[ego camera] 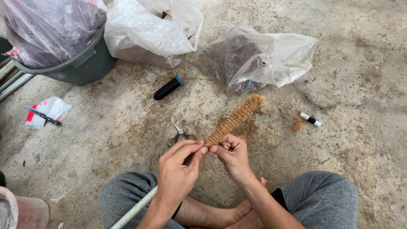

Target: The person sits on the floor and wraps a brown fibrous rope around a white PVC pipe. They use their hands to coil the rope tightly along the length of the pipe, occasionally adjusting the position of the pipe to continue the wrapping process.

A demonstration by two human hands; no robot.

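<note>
Over lap | left hand (178, 169), right hand (232, 154) pinch fibre-wrapped rod (235, 119)

Person wears grey, soft-knit trousers (326, 195), the fabric gathered at both knees. Both forearms bare, no sleeves. Left hand (178, 169) and right hand (233, 157) ungloved. Feet bare.

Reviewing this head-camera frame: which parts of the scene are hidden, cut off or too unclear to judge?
- Pale pole: its near end is cut off by the bottom edge; where it meets the fibre-wrapped stick is hidden behind the left hand and right hand.
- Clear plastic bags: the dark contents are blurred by the film.
- Dark tub: cut off by the top left corner.
- Pink container: cut off at the bottom left corner.
</note>
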